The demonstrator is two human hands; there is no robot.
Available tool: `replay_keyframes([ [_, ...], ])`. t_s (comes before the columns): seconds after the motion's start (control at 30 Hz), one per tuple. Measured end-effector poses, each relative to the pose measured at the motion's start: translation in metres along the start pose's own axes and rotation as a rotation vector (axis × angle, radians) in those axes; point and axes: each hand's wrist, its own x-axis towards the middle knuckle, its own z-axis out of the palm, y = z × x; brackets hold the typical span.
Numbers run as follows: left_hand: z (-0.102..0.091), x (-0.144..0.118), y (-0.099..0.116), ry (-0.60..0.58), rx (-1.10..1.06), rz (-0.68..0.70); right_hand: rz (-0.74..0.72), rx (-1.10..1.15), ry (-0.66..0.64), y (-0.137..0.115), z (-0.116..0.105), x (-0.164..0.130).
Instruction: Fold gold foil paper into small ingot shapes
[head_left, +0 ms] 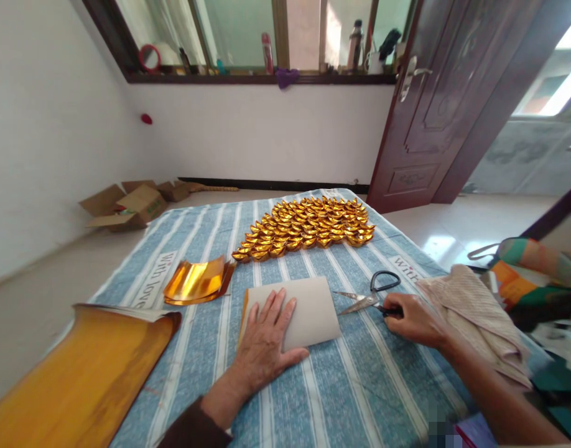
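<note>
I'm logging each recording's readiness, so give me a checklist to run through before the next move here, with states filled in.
1. Left hand on the pale paper: ok, laid flat over it.
2. Right hand holding the scissors by both handles: not ok, only one is gripped; the other loop stands free.
3. Scissor blades apart: ok, they are spread, with tips near the paper's right edge.
4. Left hand's fingers clear of the blades: ok, a gap shows between them.
5. Folded gold pieces clear of the paper: ok, grouped beyond it.
6. Number of paper layers: cannot tell.
</note>
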Motion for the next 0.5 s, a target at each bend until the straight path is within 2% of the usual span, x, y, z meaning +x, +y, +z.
replay_keyframes([
  [0.2, 0.0, 0.001, 0.0, -0.035, -0.006, -0.001, -0.057, 0.025, -0.028, -0.003, 0.003, -0.017],
  [0.5, -0.004, 0.003, 0.003, -0.084, -0.016, -0.052, -0.061, 0.066, -0.026, 0.012, -0.002, -0.015],
])
